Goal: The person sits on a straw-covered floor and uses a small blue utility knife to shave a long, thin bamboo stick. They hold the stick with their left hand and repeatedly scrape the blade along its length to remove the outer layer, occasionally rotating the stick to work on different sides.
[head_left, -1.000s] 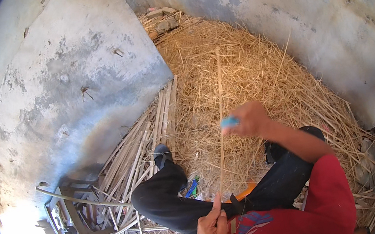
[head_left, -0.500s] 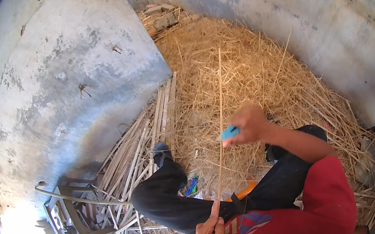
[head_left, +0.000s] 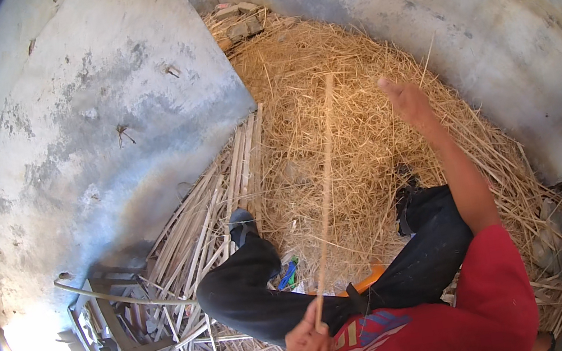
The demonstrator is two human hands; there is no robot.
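1. A heap of dry straw [head_left: 361,127] covers the floor of a corner between rough grey plastered walls [head_left: 107,129]; the person sits at its near edge, legs in dark trousers.
2. A long thin cane strip [head_left: 325,190] runs from the lap out over the straw heap.
3. The left hand [head_left: 306,346] pinches the strip's near end, fingers closed on it.
4. Half a second ago the right hand [head_left: 406,100] held something blue on the strip; now it is lifted right of the strip, fingers loosely spread, empty.
5. Pale split canes [head_left: 214,214] lie left of the heap.
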